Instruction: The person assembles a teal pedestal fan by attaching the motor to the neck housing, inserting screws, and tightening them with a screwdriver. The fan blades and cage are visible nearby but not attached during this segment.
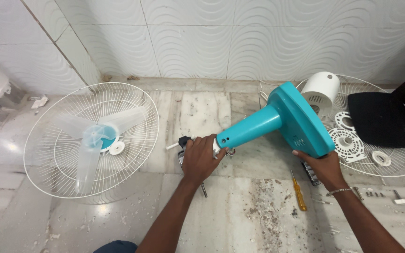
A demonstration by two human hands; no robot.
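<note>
Teal fan base (282,122), tilted, off floor

Wall (202,37): clad in large white tiles embossed with a wavy relief, divided by thin grout lines; a corner is formed at the upper left. Floor (240,211): laid in pale marble-like slabs, mottled grey and brown, marked with stains, dust and scattered debris. A dirty joint is seen where floor and wall meet. Light: even, with soft glare reflected on the floor at left.
</note>
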